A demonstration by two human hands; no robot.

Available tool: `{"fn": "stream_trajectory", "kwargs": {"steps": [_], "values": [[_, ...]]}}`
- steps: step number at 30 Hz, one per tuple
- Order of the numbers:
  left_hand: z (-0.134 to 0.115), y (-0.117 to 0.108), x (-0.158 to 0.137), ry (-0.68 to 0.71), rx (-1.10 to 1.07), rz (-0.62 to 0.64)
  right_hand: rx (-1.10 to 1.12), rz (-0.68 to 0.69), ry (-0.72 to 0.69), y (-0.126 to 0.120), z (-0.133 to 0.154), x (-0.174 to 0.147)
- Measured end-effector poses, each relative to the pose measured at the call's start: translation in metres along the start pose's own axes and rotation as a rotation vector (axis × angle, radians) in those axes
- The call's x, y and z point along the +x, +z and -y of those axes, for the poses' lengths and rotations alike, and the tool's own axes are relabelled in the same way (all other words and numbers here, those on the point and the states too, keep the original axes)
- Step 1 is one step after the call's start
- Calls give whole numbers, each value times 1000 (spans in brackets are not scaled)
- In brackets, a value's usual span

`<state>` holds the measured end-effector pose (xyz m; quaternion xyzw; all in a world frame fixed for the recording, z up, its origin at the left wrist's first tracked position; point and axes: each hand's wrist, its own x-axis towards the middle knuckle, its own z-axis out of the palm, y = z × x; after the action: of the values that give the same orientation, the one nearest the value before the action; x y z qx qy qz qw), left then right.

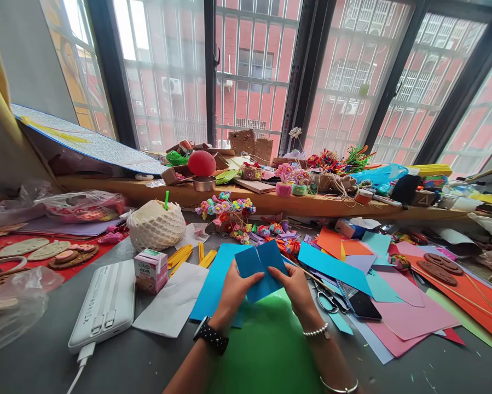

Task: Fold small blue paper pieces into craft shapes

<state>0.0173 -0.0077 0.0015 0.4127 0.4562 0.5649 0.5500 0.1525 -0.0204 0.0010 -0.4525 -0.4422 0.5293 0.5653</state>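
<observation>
A folded piece of blue paper (261, 268) is held up between my two hands, with creases and two upper flaps showing. My left hand (233, 290) grips its left side, the thumb pressed on the front. On the right side, my right hand (297, 290) pinches it the same way. Under my hands lies a glossy green sheet (266, 350). A larger blue sheet (210, 284) rests just left of the folded piece. To the right are a blue paper strip (334, 268), scissors (326, 301) and a dark phone (358, 301).
At left stand a white power bank (104, 306) with a cable, a pink drink carton (151, 271) and a coconut in foam netting (156, 225). Pink paper sheets (414, 320) spread at right. Crochet flowers (225, 210) sit behind, below a cluttered wooden sill (167, 196).
</observation>
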Motion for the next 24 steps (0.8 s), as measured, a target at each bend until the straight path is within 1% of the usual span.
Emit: {"fn": "stream_trajectory", "kwargs": {"steps": [3, 7, 10, 14, 20, 24], "values": [[-1, -1, 1, -27, -7, 44, -47, -11, -38, -1, 3, 0], [-4, 0, -1, -37, -10, 94, -77, -20, 18, -2, 3, 1], [-5, 0, -2, -58, -21, 111, -17, -35, 85, -1, 1, 1], [-4, 0, -4, -56, -20, 98, 71, 2, 133, 2, 0, 0], [-6, 1, -5, -56, -32, 91, 95, 4, 137, 4, -1, 0], [-5, -3, -2, -46, -4, 102, 49, -15, 51, 4, -2, 0]]}}
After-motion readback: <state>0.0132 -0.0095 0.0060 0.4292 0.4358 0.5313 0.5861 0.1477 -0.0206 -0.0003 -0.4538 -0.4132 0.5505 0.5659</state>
